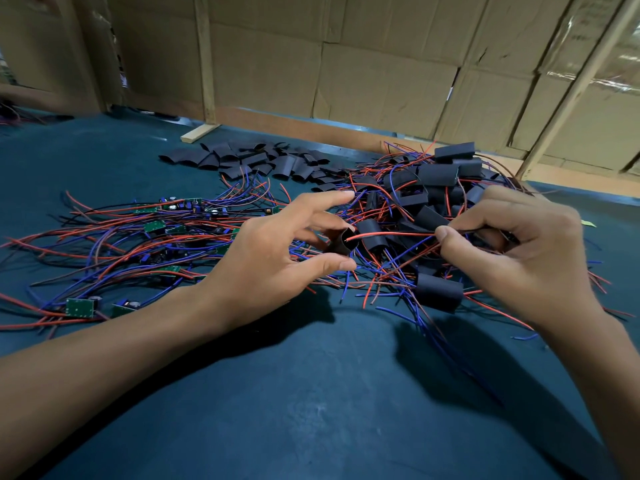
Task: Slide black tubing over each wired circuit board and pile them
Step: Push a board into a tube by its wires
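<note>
On the dark teal work surface (311, 393), seen from the head camera, a short black piece of tubing (341, 242) is held by the left hand (277, 258), pinched between the thumb below and the curled middle fingers, while the forefinger is stretched out straight above it. The open mouth of the tubing is turned toward the right hand (512, 251), and the tip of a thin red wire (391, 234) is seen just at that mouth. The red wire is pinched between the thumb and curled fingers of the right hand, together with a dark wire; whatever else is enclosed in that fist cannot be told. To the left, a loose spread of bare green circuit boards with red and blue wires (145, 233) is laid out. Behind and between the hands, a heap of boards already covered in black tubing (440, 181) is piled, one covered piece (439, 296) lying just below the right hand. Farther back, a scatter of flattened black tubing pieces (256, 161) is lying near a wall of brown cardboard boxes (381, 71)
</note>
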Demonstrator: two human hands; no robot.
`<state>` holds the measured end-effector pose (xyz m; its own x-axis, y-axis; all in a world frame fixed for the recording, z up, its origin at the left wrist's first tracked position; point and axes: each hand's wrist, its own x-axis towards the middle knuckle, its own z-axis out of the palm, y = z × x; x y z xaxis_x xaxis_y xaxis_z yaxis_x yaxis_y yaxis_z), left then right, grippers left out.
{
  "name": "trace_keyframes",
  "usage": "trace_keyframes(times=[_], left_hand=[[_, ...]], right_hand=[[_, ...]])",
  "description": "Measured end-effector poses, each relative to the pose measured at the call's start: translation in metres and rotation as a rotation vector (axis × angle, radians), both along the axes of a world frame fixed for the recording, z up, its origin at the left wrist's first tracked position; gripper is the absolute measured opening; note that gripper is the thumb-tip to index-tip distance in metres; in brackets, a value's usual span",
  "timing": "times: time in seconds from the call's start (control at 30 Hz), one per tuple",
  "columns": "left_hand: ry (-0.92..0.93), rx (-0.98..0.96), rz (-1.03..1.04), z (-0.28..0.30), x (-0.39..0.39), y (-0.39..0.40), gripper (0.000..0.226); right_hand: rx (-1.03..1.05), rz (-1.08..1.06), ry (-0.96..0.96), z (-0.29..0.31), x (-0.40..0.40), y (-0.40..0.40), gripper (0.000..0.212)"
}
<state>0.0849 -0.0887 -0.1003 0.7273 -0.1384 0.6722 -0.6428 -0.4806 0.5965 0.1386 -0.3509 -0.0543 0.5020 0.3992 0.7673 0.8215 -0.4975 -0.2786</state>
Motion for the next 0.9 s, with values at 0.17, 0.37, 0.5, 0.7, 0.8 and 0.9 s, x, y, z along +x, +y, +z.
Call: trace_keyframes(times=[0.17, 0.37, 0.5, 0.7, 0.8, 0.9], left_hand=[[-0.084, 0.119, 0.069, -0.001, 0.000, -0.001, 0.065], [-0.146, 0.240, 0.159, -0.003, 0.001, -0.001, 0.049], [-0.180, 0.251, 0.149, -0.002, 0.001, -0.003, 0.047], [-0.235, 0.280, 0.153, -0.001, 0.001, -0.002, 0.044], [-0.230, 0.232, 0.184, 0.003, 0.003, 0.001, 0.046], [-0.239, 0.181, 0.213, 0.007, 0.003, 0.006, 0.046]], right_hand=[[-0.043, 0.039, 0.002, 0.001, -0.003, 0.002, 0.016], [-0.213, 0.155, -0.004, -0.010, -0.015, 0.024, 0.016], [-0.232, 0.181, 0.038, -0.012, -0.017, 0.030, 0.013], [-0.142, 0.269, 0.396, -0.011, -0.013, 0.025, 0.022], [0.001, 0.269, 0.579, -0.006, -0.009, 0.014, 0.029], [0.048, 0.290, 0.734, -0.002, -0.005, 0.006, 0.026]])
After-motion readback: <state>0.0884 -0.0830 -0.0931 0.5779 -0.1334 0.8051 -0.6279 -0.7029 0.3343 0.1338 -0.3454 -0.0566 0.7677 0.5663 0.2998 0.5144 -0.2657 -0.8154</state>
